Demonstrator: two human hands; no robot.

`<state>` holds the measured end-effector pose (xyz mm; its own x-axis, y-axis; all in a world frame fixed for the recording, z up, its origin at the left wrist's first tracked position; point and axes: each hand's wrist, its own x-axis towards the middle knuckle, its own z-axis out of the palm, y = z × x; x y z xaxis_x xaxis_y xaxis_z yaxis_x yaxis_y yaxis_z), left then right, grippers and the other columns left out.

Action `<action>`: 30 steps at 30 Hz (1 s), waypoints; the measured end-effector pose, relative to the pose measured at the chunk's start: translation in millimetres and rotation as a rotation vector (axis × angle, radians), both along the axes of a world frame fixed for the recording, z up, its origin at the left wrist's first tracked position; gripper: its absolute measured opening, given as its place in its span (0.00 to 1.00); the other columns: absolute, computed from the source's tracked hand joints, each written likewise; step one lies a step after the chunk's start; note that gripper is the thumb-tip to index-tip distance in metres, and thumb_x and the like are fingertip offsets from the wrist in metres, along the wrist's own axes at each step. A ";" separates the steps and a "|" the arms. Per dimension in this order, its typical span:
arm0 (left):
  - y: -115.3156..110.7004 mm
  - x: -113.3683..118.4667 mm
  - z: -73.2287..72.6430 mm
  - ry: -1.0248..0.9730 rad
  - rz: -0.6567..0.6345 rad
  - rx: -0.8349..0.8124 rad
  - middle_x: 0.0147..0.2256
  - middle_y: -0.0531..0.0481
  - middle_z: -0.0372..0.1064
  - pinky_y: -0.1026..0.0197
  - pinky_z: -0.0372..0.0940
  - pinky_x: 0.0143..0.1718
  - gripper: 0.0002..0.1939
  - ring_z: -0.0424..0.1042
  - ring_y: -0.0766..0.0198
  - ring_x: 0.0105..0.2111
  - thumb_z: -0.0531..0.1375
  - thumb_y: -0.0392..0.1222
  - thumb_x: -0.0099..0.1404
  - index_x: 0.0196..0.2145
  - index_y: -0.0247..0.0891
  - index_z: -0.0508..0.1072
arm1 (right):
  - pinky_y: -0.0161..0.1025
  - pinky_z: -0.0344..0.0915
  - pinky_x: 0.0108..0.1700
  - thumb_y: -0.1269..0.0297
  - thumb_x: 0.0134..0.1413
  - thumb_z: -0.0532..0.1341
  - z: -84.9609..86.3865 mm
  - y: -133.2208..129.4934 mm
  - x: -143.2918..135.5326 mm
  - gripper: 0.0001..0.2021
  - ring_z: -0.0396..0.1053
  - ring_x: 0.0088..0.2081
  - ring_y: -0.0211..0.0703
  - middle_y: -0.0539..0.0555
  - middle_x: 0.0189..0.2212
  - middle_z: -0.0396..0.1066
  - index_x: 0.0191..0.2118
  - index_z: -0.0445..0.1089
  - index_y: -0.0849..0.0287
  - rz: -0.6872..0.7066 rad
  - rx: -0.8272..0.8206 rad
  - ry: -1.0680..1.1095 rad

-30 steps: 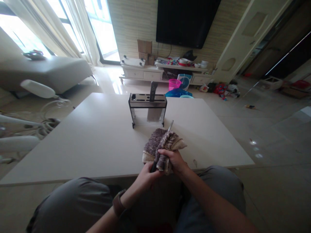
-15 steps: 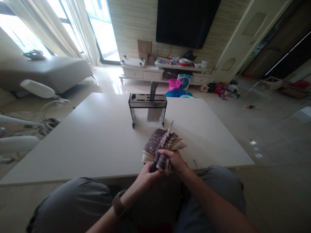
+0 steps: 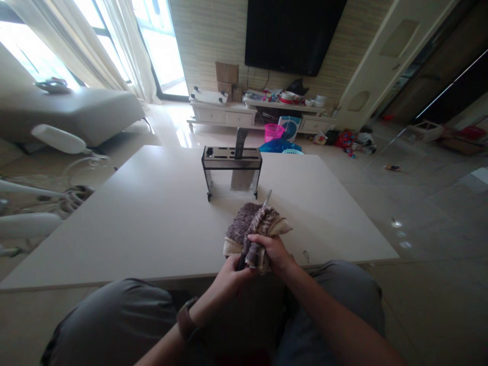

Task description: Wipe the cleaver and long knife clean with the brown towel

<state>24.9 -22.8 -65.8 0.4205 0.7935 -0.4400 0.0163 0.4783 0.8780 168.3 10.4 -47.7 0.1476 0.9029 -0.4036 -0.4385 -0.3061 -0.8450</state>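
Observation:
My left hand [image 3: 232, 277] is closed around the black handle of a knife [image 3: 268, 196]. Most of its blade is hidden in a folded brown and cream cloth [image 3: 241, 223]; only the metal tip pokes out at the far side. With thumb on top, my right hand [image 3: 277, 252] grips the cloth around the blade. Beyond the cloth, a knife block [image 3: 217, 158] with a steel top and clear sides stands upright on the white table [image 3: 160, 218]. One dark-handled cleaver [image 3: 240, 143] sits in its slot, the broad blade showing through the side.
The table's front edge runs just above my knees. A small clear object [image 3: 306, 255] lies near that edge, right of my hand. Behind the table are a pink basket [image 3: 273, 132] and a low white cabinet [image 3: 217, 117]. White chairs [image 3: 59, 139] stand at the left.

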 end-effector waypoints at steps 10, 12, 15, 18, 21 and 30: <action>0.3 -0.7 -4.5 0.023 0.001 -0.007 0.19 0.63 0.59 0.67 0.52 0.12 0.22 0.54 0.73 0.13 0.69 0.53 0.52 0.36 0.36 0.69 | 0.41 0.72 0.40 0.63 0.26 0.78 3.0 -0.1 -0.4 0.22 0.76 0.34 0.47 0.52 0.31 0.80 0.35 0.78 0.59 -0.007 -0.013 -0.001; 0.7 -0.6 -6.1 0.021 -0.008 -0.006 0.19 0.63 0.59 0.67 0.52 0.12 0.22 0.54 0.73 0.13 0.69 0.53 0.52 0.36 0.36 0.68 | 0.41 0.71 0.41 0.63 0.26 0.78 2.6 -0.2 -0.3 0.21 0.76 0.34 0.47 0.52 0.30 0.80 0.34 0.78 0.59 -0.002 -0.012 -0.009; 1.1 -0.2 -7.4 0.032 -0.003 -0.007 0.18 0.63 0.59 0.67 0.52 0.12 0.22 0.54 0.73 0.13 0.69 0.53 0.52 0.36 0.36 0.69 | 0.42 0.71 0.41 0.62 0.26 0.78 1.9 -0.4 -0.4 0.20 0.76 0.35 0.48 0.52 0.29 0.79 0.33 0.77 0.59 0.003 -0.017 -0.009; 1.4 -0.1 -7.1 0.031 -0.004 -0.010 0.18 0.63 0.59 0.67 0.52 0.11 0.22 0.54 0.73 0.12 0.69 0.53 0.52 0.36 0.36 0.69 | 0.42 0.71 0.40 0.62 0.26 0.77 0.7 -0.7 -0.5 0.21 0.76 0.34 0.47 0.51 0.29 0.79 0.34 0.78 0.59 -0.002 -0.016 -0.010; 1.1 -0.4 -5.6 0.018 -0.016 -0.002 0.18 0.62 0.59 0.66 0.52 0.12 0.22 0.54 0.73 0.12 0.69 0.54 0.52 0.35 0.36 0.69 | 0.42 0.71 0.40 0.63 0.27 0.77 -0.2 -0.7 -0.3 0.22 0.76 0.34 0.47 0.52 0.31 0.80 0.35 0.78 0.59 -0.003 -0.022 -0.011; 0.1 0.0 -4.2 0.034 0.018 -0.013 0.19 0.62 0.60 0.67 0.51 0.12 0.23 0.55 0.73 0.13 0.70 0.53 0.51 0.37 0.36 0.69 | 0.41 0.71 0.40 0.62 0.27 0.77 -0.4 -0.2 -0.2 0.22 0.75 0.34 0.47 0.52 0.31 0.80 0.36 0.78 0.59 0.005 -0.021 -0.011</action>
<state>24.9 -22.7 -70.0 0.3909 0.7948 -0.4642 0.0376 0.4901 0.8709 168.1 10.2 -48.1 0.1481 0.8948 -0.4212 -0.4276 -0.3261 -0.8431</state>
